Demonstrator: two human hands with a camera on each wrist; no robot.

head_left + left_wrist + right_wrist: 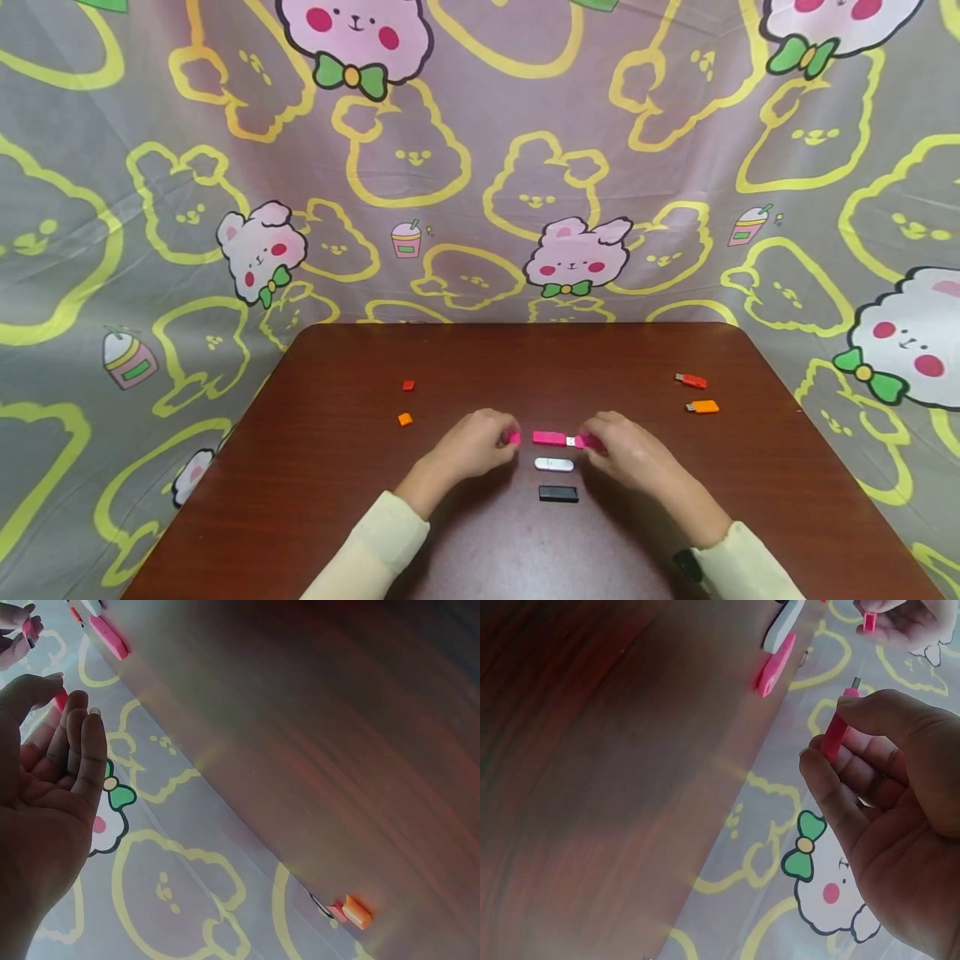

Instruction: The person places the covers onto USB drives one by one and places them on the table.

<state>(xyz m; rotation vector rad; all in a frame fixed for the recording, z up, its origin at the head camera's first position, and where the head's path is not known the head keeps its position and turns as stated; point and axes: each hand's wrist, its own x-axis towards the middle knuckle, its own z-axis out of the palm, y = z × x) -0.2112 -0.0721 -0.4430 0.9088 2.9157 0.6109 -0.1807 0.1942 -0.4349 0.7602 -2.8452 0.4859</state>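
My left hand [483, 442] pinches a small pink cap [513, 437] between thumb and fingertips. In the right hand [630, 446] is a pink USB stick [835, 739], gripped by thumb and fingers, its metal plug bare and pointing toward the left hand. The cap and the stick are apart. Between the hands a second pink USB stick [548, 437] lies on the table, overlapped by the held stick's plug in the head view. Nearer me lie a white USB stick [553, 464] and a black USB stick [558, 493], one below the other.
An orange cap [405, 419] and a red cap [408, 386] sit on the left of the brown table [337, 500]. Over on the right lie a red USB stick [693, 382] and an orange USB stick [705, 407], plugs bare. A patterned cloth [480, 167] hangs around the table.
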